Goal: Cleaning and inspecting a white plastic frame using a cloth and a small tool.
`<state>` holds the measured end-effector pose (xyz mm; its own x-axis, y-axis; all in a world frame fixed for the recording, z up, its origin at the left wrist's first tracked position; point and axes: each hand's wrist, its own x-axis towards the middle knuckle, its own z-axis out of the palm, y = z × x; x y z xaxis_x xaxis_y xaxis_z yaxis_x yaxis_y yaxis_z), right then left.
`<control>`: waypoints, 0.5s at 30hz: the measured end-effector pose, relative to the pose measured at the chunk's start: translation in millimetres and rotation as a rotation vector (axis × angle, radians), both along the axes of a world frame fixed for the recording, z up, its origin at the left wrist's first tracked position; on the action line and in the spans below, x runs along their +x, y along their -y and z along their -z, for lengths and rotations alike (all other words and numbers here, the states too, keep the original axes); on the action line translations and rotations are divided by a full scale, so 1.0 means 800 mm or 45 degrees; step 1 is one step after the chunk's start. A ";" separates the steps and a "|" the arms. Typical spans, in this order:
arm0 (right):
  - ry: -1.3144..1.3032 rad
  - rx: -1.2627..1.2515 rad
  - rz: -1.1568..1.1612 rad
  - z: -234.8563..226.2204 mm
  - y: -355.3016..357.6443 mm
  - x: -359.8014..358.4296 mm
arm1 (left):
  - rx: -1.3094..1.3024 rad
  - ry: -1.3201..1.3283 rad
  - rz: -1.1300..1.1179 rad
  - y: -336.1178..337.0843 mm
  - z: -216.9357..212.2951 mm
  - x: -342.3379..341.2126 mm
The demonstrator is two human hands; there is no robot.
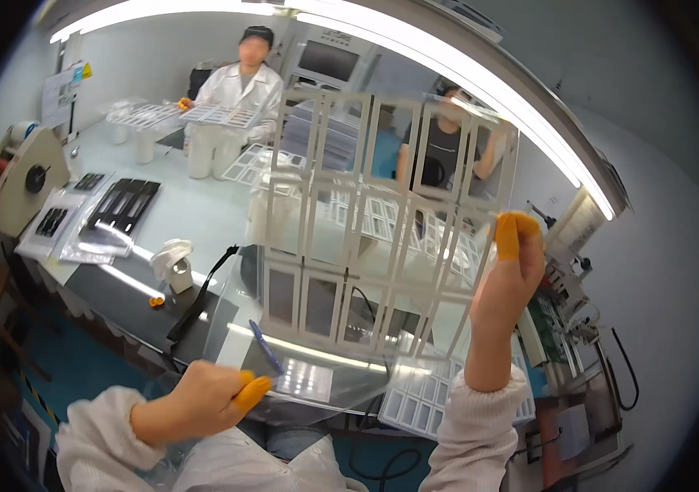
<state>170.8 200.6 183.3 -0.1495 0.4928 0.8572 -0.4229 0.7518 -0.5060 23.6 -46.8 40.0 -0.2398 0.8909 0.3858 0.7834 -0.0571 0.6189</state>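
A clear sheet with rows of white rectangular frames (341, 182) is held up before me, see-through to the room behind. At its right edge, my right hand (512, 258) pinches it between fingers in orange finger cots. My left hand (202, 400), lower and to the left, is closed in a pinch, also with orange cots. A faint, glossy clear plastic film (358, 385) stretches from about the left fingertips toward the sheet's lower part; its edges are hard to make out. Under the film, a blue pen (266, 348) lies on the table.
A tissue roll (175, 266), orange finger cots (156, 302) and a black strap (202, 297) lie on the table (194, 197). Black panels (124, 209) sit farther left. Another framed sheet (419, 396) rests at right. Across the table, a co-worker (243, 86) is beside sheets on white cylinders.
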 end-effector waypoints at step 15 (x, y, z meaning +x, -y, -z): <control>-0.407 -0.026 0.011 -0.111 0.021 0.029 | -0.920 1.815 -1.021 0.211 0.262 -0.010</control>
